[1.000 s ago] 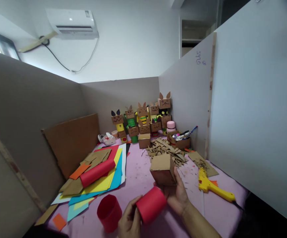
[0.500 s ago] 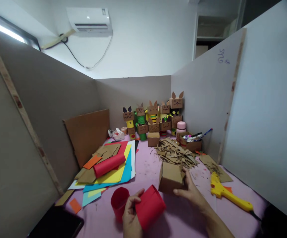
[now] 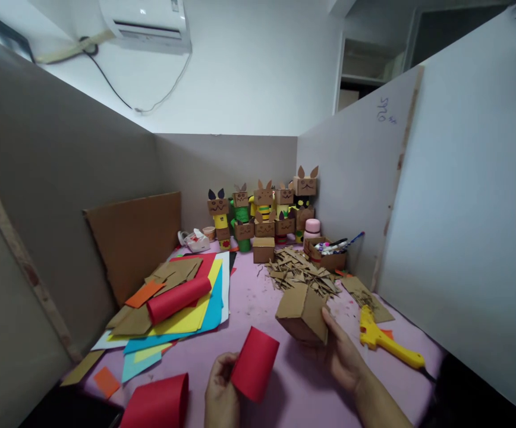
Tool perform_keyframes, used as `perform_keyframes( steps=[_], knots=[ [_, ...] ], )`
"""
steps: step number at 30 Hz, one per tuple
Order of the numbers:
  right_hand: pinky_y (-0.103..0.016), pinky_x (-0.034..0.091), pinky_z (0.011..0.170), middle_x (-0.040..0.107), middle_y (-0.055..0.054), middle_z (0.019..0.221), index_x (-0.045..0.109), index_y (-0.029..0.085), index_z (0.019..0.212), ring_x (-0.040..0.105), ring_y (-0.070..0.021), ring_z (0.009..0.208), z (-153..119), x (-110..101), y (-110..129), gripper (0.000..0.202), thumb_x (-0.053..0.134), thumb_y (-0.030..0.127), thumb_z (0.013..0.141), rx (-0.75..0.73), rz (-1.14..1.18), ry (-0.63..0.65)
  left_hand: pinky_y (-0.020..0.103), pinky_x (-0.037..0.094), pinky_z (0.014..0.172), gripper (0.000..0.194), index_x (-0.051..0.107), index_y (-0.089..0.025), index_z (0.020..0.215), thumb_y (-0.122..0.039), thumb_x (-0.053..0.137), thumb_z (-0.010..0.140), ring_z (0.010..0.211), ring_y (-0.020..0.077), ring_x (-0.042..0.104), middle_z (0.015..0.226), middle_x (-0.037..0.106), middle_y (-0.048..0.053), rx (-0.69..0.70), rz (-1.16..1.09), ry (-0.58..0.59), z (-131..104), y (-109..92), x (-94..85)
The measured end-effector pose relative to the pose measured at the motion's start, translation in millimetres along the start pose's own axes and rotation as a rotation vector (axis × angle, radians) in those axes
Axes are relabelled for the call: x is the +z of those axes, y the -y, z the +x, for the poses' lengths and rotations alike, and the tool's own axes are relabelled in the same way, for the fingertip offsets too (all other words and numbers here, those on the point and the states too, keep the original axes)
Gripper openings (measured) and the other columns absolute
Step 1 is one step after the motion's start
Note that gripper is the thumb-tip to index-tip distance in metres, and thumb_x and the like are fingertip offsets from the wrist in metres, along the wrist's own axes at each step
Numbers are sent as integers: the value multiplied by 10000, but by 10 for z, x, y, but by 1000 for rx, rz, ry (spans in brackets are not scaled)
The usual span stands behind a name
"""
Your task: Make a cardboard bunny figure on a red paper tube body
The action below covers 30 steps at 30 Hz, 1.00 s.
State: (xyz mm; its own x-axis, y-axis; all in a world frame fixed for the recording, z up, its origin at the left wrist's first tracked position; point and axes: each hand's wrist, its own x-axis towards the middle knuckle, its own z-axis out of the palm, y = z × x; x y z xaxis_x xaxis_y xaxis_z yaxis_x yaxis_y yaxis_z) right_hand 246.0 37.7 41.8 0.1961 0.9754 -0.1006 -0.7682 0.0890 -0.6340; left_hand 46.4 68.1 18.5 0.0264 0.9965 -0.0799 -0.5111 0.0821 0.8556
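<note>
- At near left, a loose red tube (image 3: 153, 405) lay on the table (image 3: 248, 297).
- Our left hand (image 3: 222, 392) pinched the held red tube (image 3: 255, 364) by its left side, long axis leaning right.
- Our right hand (image 3: 346, 358) gripped a tilted cardboard box (image 3: 300, 315), farther right, apart from that tube.
- Cardboard scraps (image 3: 300, 268) lay beyond.

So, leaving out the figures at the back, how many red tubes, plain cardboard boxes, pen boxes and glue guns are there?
Red tubes: 3 (held tube, front tube, tube on papers)
Plain boxes: 2 (held box, standing box)
Pen box: 1
Glue gun: 1
Total: 7
</note>
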Motion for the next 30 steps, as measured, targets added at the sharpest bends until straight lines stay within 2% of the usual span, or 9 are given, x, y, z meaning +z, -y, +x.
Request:
perform_keyframes(
  steps=[6,12,16,20,22,24,27,29,30],
  knots=[
    [-361,535,637,756,-75,813,648,166,971,693,-212,675,-10,-16,21,298,600,392,783,82,69,-39,197,395,463,364,486,-232,752,-236,752,503,499,110,534,618,561,-73,-67,66,-8,68,42,-47],
    [-301,538,681,752,-57,754,656,148,812,692,-193,737,-105,-131,-177,147,697,185,675,-14,97,-174,189,394,459,333,494,-221,762,-177,712,515,496,100,517,632,591,-50,-33,35,-10,36,49,6],
    [-193,529,635,732,26,735,633,213,786,673,-137,767,-226,-197,-256,266,758,97,583,-96,67,-304,190,398,479,278,494,-213,737,-155,681,540,534,103,511,647,581,-53,-36,84,71,-4,8,52],
    [-150,504,719,655,41,1104,576,303,967,550,-136,1098,-398,-357,-316,509,796,158,532,-151,-41,-503,183,382,515,167,509,-192,686,-91,592,582,564,96,484,631,559,-52,-9,191,173,-70,-52,102],
    [-251,486,847,406,9,1405,456,340,1177,359,-206,1285,-493,-463,-357,710,782,254,551,-194,-210,-576,184,360,500,167,505,-184,649,-56,569,565,548,98,471,599,556,-46,-16,210,204,-95,-47,123],
    [-378,404,980,203,-15,1499,303,344,1311,220,-267,1347,-588,-517,-412,858,751,360,579,-278,-408,-603,190,345,496,173,509,-182,641,-33,541,560,543,100,464,587,552,-45,-26,224,227,-100,-7,132],
    [-439,375,1002,321,-65,1436,402,260,1272,327,-292,1295,-710,-348,-537,632,661,353,702,-692,-772,-420,199,332,502,199,519,-181,634,-9,525,535,548,103,460,591,551,-44,-48,229,249,-77,94,114],
    [-401,425,952,560,-76,1213,558,257,1114,498,-254,1151,-752,-23,-667,324,573,269,791,-804,-1070,-87,200,336,533,208,534,-179,627,1,528,523,575,102,459,601,548,-46,-64,223,253,-58,161,85],
    [-350,473,895,627,-56,1113,568,279,1097,569,-219,1057,-755,195,-750,300,556,220,803,-806,-1202,138,198,336,547,211,545,-178,620,6,535,518,589,102,457,602,545,-49,-78,221,259,-52,189,69]
  ],
)
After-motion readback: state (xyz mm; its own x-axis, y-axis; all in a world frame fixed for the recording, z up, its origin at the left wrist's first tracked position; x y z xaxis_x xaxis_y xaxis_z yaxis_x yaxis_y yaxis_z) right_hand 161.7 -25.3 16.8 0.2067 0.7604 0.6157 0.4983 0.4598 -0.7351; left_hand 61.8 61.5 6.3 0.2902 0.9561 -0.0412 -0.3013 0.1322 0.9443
